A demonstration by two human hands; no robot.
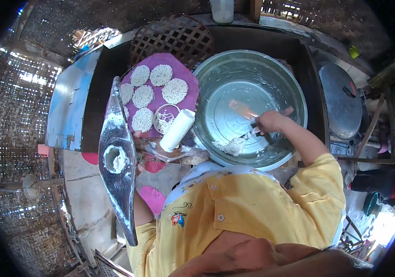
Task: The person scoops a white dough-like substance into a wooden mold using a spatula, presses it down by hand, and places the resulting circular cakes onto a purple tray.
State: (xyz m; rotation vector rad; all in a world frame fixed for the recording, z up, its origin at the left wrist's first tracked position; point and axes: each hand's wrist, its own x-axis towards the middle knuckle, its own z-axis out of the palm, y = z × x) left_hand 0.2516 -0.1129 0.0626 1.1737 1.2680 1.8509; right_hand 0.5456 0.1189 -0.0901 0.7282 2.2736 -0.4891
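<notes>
My right hand grips a flat tool with a brownish handle inside a large greenish basin. The tool's lower end meets a lump of white dough. My left hand is mostly hidden behind a dark wooden press body, with fingers showing around the wood. This press has a round hole smeared with dough. Just right of it, a dough-coated white cylinder rises from a second wooden piece. Beyond lie lacy white noodle rounds on purple cloth; one ring encloses loose strands.
A woven lattice basket stands behind the cloth. The dark wooden tray's wall rises right of the basin, and a large metal lid lies beyond. A blue-painted surface is at the left. A blurred orange thing shows in the basin.
</notes>
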